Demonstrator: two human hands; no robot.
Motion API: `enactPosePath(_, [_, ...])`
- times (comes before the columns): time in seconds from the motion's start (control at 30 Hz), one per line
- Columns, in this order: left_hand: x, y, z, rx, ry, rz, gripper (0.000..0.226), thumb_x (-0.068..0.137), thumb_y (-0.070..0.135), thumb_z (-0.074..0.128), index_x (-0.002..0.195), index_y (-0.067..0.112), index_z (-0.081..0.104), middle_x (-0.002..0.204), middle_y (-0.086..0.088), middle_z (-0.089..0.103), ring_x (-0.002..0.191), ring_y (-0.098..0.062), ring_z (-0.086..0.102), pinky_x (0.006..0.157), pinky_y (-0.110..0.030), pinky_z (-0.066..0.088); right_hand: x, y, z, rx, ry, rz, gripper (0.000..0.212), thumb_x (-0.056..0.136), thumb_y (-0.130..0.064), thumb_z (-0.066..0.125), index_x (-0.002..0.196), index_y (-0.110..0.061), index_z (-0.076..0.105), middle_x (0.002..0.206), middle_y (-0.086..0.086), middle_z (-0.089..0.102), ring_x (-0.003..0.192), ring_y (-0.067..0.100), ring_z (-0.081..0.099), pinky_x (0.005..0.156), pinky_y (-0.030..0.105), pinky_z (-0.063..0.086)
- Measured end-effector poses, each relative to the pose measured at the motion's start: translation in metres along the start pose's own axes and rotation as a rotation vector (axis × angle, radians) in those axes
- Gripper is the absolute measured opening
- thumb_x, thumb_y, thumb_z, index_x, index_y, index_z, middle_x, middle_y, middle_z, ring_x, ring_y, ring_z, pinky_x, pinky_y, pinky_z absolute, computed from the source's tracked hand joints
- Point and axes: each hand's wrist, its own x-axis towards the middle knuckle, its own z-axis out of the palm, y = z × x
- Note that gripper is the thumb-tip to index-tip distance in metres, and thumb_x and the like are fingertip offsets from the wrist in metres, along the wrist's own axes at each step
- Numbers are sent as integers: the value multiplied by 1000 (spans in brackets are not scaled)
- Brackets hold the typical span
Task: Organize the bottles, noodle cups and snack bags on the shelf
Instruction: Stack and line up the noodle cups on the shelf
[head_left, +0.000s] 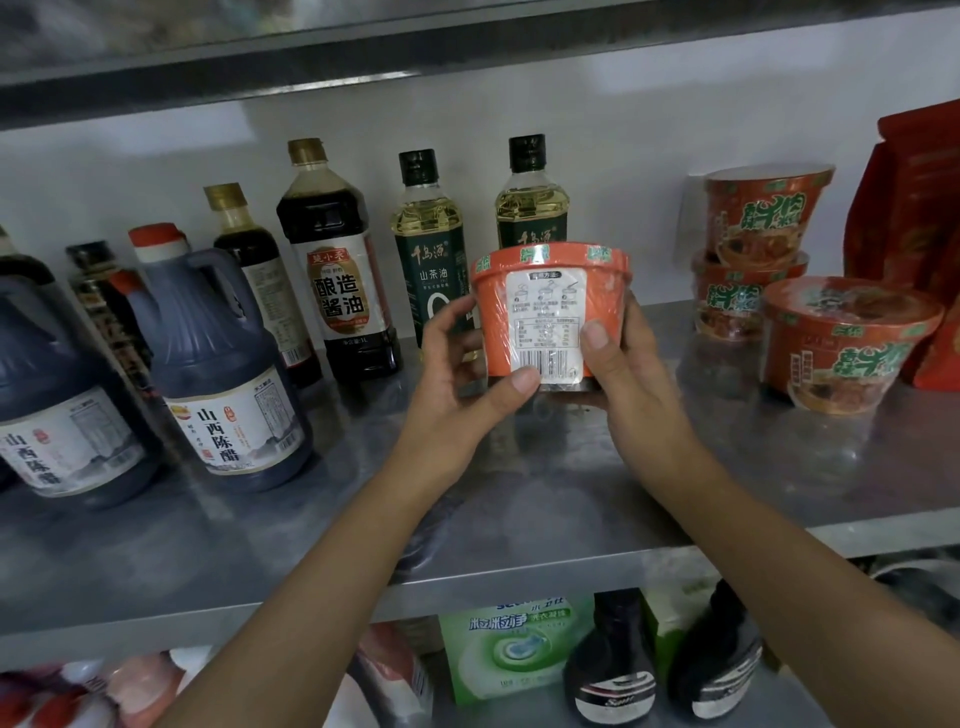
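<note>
Both my hands hold an orange noodle cup (545, 291) above the steel shelf (519, 493), its white label facing me. My left hand (467, 374) grips its left side and bottom; my right hand (628, 374) grips its right side. Three more noodle cups stand at the right: two stacked (763, 213), (737, 296) and one in front (847, 338). Red snack bags (914, 208) lean at the far right. Bottles line the back left: two oil bottles (431, 244), (530, 197), a soy sauce bottle (337, 260), a smaller dark bottle (249, 249) and two vinegar jugs (218, 364), (52, 405).
An upper shelf edge (363, 57) runs overhead. Below the steel shelf sit a green detergent box (509, 649), two dark bottles (613, 665), (722, 660) and pink packages (130, 686). Bare shelf surface lies between the bottles and the cups.
</note>
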Motion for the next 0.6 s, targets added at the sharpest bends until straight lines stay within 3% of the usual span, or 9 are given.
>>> enactPosePath(0.17, [0,-1,2,-6,-8,-19,83,66,51,75,137,41,34,135,9,55,121,-9,59,93,-26,52,0,0,0,-6,3,-9,65,95,-43,55,151,-23,30,132,-7,61,116,6,64,87,21,55])
enactPosePath(0.27, [1,-1,2,4,-2,-85,98,58,66,78,140,33,37,134,12,58,124,-8,57,105,-34,48,-2,0,2,-29,-70,-13,71,95,-43,57,152,-33,15,137,-17,50,119,-5,58,91,14,50])
enactPosePath(0.33, [1,2,2,-27,10,-148,113,48,78,80,141,25,43,133,6,63,123,-14,61,104,-36,50,-5,1,2,-49,-147,-9,85,89,-52,59,154,-35,7,146,-17,42,128,-3,52,99,17,47])
enactPosePath(0.4, [2,3,1,-102,23,-169,95,54,66,84,133,22,53,125,2,70,116,-17,66,95,-31,53,-6,1,0,-64,-181,-9,95,86,-52,62,158,-33,2,153,-14,37,134,1,47,107,23,45])
enactPosePath(0.47, [3,5,-1,-201,45,-188,77,64,52,75,131,19,56,124,-3,71,112,-21,68,88,-29,54,-7,0,-2,-98,-146,-44,93,85,-48,62,159,-32,8,156,-11,35,137,2,44,110,26,43])
enactPosePath(0.5, [4,5,-3,-243,52,-201,80,66,50,70,136,16,53,127,-6,69,113,-23,67,86,-30,55,-7,1,-3,-127,-113,-65,91,84,-49,63,159,-31,14,155,-9,36,137,4,44,111,28,43])
enactPosePath(0.6, [4,4,-7,-313,19,-231,89,69,49,67,145,10,43,135,-14,63,123,-32,62,102,-44,53,-6,1,-4,-225,-48,-106,89,77,-55,65,154,-32,26,150,-12,37,136,7,44,111,29,43])
